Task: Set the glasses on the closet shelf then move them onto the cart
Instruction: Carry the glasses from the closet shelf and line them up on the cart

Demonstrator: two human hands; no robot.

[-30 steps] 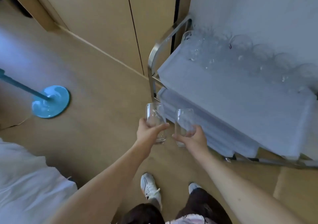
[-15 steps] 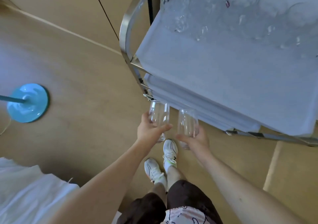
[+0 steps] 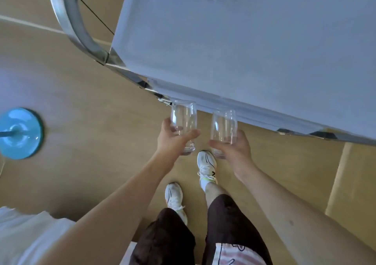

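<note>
Gripping one glass [image 3: 184, 126] per hand [image 3: 173, 140], both clamped; lift clear of the cart [image 3: 234, 51] edge, set upright.

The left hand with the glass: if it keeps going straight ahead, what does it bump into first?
Probably the cart's near edge: the left hand points its glass up toward it. Depth is unclear, so the glass might clear it.

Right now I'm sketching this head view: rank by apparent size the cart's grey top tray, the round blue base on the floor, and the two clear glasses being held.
1. Grey top tray
2. Round blue base
3. Clear glass in left hand and clear glass in right hand: alike, not ranked.
</note>
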